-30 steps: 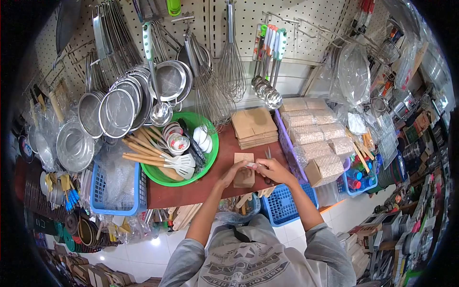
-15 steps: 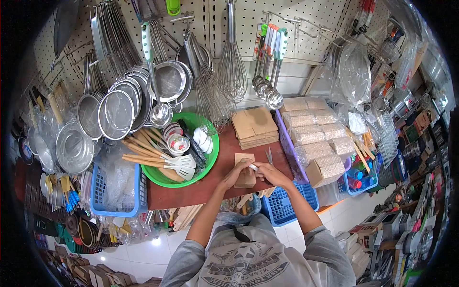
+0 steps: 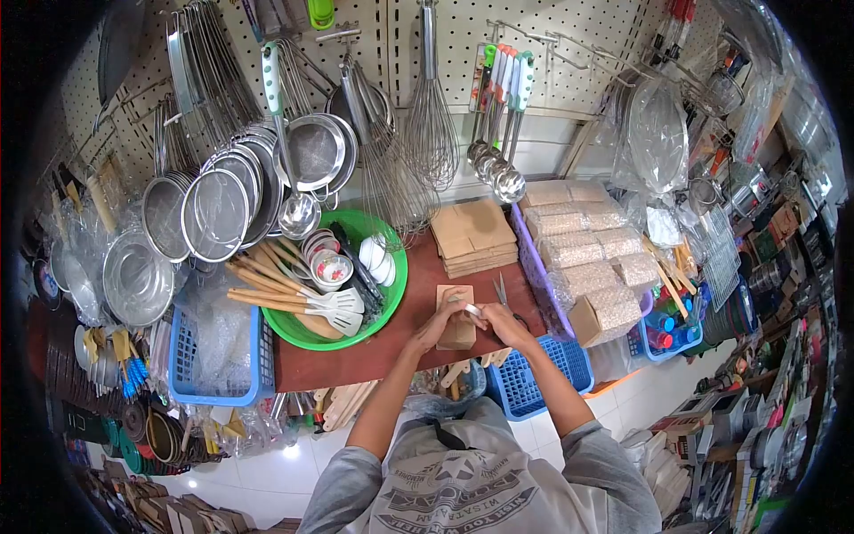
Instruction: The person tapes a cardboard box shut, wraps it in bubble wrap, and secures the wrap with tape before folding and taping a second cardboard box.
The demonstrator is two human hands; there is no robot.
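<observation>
Over a small brown cardboard box (image 3: 456, 335) on the red-brown table, my two hands are close together. A small white roll (image 3: 473, 311), perhaps tape, sits between them. My left hand (image 3: 438, 322) curls its fingers at the roll's left side. From the right, my right hand (image 3: 500, 322) pinches the roll with its fingers closed. Scissors (image 3: 502, 290) lie just beyond my right hand, their handles partly hidden by it. Behind the box is a stack of flat brown cardboard pieces (image 3: 473, 233).
A green basin (image 3: 396, 294) of utensils stands left, beside a blue basket (image 3: 265, 356). A purple basket (image 3: 532, 267) with bubble-wrapped boxes (image 3: 587, 236) is at right. Strainers (image 3: 216, 214) and whisks (image 3: 432, 133) hang above. Another blue basket (image 3: 534, 378) is below the table edge.
My right hand has shifted slightly right, away from my left hand, and more of the white roll and of the scissors' handles shows. The box has stayed in place.
</observation>
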